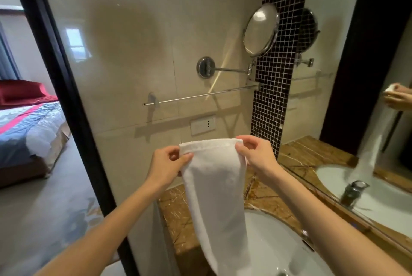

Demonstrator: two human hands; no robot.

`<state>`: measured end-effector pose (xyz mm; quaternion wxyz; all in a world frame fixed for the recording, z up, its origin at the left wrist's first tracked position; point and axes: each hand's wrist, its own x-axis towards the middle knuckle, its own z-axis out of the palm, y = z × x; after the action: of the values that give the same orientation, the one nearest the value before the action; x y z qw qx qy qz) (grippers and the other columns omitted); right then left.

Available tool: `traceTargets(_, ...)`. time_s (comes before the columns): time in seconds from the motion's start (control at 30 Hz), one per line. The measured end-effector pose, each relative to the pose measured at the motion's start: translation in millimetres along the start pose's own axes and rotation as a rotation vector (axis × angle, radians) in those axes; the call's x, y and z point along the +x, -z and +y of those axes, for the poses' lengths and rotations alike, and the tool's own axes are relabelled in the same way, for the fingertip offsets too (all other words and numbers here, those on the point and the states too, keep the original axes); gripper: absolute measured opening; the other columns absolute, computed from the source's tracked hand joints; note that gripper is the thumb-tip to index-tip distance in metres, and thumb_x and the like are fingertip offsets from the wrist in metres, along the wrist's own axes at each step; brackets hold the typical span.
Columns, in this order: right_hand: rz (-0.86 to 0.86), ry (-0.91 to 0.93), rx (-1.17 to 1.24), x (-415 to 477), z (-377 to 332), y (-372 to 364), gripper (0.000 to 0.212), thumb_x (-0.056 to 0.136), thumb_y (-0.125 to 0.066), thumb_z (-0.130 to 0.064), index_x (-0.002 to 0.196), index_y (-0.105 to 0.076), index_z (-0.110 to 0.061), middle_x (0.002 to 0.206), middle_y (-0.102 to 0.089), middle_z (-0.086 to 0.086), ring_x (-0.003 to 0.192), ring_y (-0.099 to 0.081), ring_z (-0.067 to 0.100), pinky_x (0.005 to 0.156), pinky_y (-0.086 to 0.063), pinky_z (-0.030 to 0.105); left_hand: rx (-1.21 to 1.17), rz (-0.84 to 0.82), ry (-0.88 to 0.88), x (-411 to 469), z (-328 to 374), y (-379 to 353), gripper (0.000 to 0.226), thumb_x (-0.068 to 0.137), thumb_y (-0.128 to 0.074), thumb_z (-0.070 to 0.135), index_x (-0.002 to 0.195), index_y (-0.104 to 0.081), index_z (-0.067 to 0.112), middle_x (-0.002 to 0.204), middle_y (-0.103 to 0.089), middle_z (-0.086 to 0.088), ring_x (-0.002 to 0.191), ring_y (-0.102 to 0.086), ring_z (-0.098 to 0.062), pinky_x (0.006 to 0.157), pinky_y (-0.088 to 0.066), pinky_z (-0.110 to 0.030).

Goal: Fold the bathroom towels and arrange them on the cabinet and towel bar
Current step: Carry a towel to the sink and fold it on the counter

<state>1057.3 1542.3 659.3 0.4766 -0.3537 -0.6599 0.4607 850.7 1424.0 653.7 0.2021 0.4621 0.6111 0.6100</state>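
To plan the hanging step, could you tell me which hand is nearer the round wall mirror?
Right. The right hand pinches the towel almost directly below the round mirror; the left hand pinches it farther left.

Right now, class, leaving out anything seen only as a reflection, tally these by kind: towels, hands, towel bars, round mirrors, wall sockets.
white towel: 1
hands: 2 (left hand, right hand, both pinching the towel's top edge)
towel bar: 1
round mirror: 1
wall socket: 1
Total: 6
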Motion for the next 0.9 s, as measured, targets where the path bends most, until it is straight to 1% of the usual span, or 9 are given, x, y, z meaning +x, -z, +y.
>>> traceTargets(0.1, 0.013, 0.031, -0.001, 6, -16, 5, 0.014, 0.088, -0.066, -0.016, 0.1, -0.071, -0.018, 0.097, -0.072, -0.003, 0.09, -0.067, 0.009, 0.075, -0.056, 0.025, -0.051, -0.019, -0.038, 10, 10, -1, 0.011, 0.081, -0.073, 0.011, 0.073, -0.071, 0.018, 0.065, -0.071, 0.004, 0.061, -0.067, -0.006, 0.048, -0.054, -0.027)
traceTargets(0.23, 0.04, 0.092, -0.027, 5, -47, 18, 0.013, 0.088, -0.066, -0.017, 0.091, -0.07, -0.03, 0.091, -0.072, -0.013, 0.085, -0.067, 0.001, 0.063, -0.053, 0.015, -0.11, -0.029, -0.089, 13, 36, -8, 0.009, 0.081, -0.072, 0.01, 0.075, -0.071, 0.016, 0.067, -0.071, 0.001, 0.062, -0.066, -0.009, 0.049, -0.055, -0.029)
traceTargets(0.3, 0.058, 0.1, -0.003, 0, -60, 26, 0.012, 0.087, -0.067, -0.016, 0.095, -0.071, -0.026, 0.093, -0.072, -0.009, 0.086, -0.068, 0.004, 0.064, -0.053, 0.017, -0.113, -0.021, -0.11, 9, 50, -11, 0.008, 0.081, -0.072, 0.01, 0.075, -0.069, 0.013, 0.068, -0.069, -0.001, 0.063, -0.064, -0.01, 0.053, -0.056, -0.032)
traceTargets(0.4, 0.085, 0.127, 0.012, -12, -78, 38, 0.013, 0.088, -0.067, -0.015, 0.091, -0.071, -0.027, 0.092, -0.072, -0.009, 0.085, -0.067, 0.005, 0.063, -0.053, 0.017, -0.099, -0.016, -0.146, -2, 72, -15, 0.008, 0.082, -0.071, 0.009, 0.076, -0.068, 0.012, 0.073, -0.07, -0.005, 0.068, -0.065, -0.014, 0.06, -0.057, -0.038)
traceTargets(0.5, 0.111, 0.142, 0.029, -27, -98, 49, 0.013, 0.089, -0.065, -0.015, 0.093, -0.071, -0.026, 0.095, -0.071, -0.005, 0.089, -0.066, 0.009, 0.071, -0.055, 0.025, -0.086, 0.004, -0.196, -17, 96, -19, 0.011, 0.082, -0.071, 0.01, 0.074, -0.067, 0.017, 0.078, -0.07, -0.007, 0.074, -0.065, -0.018, 0.065, -0.056, -0.04)
traceTargets(0.6, 0.148, 0.202, 0.076, -45, -125, 60, 0.012, 0.09, -0.064, -0.013, 0.095, -0.07, -0.022, 0.094, -0.071, -0.002, 0.087, -0.066, 0.011, 0.067, -0.055, 0.025, -0.119, 0.029, -0.257, -34, 126, -21, 0.011, 0.083, -0.07, 0.011, 0.075, -0.067, 0.017, 0.077, -0.07, -0.003, 0.072, -0.065, -0.015, 0.061, -0.055, -0.033)
traceTargets(0.73, 0.216, 0.312, 0.148, -75, -172, 71, 0.012, 0.09, -0.064, -0.012, 0.1, -0.068, -0.015, 0.09, -0.07, 0.0, 0.078, -0.066, 0.009, 0.068, -0.058, 0.027, -0.197, 0.044, -0.359, -57, 174, -17, 0.012, 0.083, -0.071, 0.011, 0.074, -0.067, 0.019, 0.067, -0.07, 0.011, 0.061, -0.064, -0.002, 0.049, -0.047, -0.016)
traceTargets(0.83, 0.258, 0.408, 0.189, -98, -215, 80, 0.013, 0.09, -0.065, -0.012, 0.101, -0.068, -0.008, 0.08, -0.069, -0.004, 0.064, -0.064, 0.001, 0.062, -0.056, 0.024, -0.254, 0.029, -0.434, -72, 216, -9, 0.011, 0.081, -0.073, 0.011, 0.073, -0.066, 0.015, 0.059, -0.068, 0.013, 0.053, -0.059, 0.002, 0.046, -0.044, -0.014)
traceTargets(0.9, 0.271, 0.463, 0.199, -115, -243, 86, 0.01, 0.088, -0.066, -0.017, 0.096, -0.067, -0.012, 0.078, -0.068, -0.004, 0.065, -0.064, 0.001, 0.06, -0.057, 0.022, -0.281, 0.01, -0.477, -81, 244, -2, 0.01, 0.081, -0.073, 0.013, 0.074, -0.066, 0.015, 0.063, -0.069, 0.01, 0.052, -0.06, 0.0, 0.045, -0.045, -0.015)
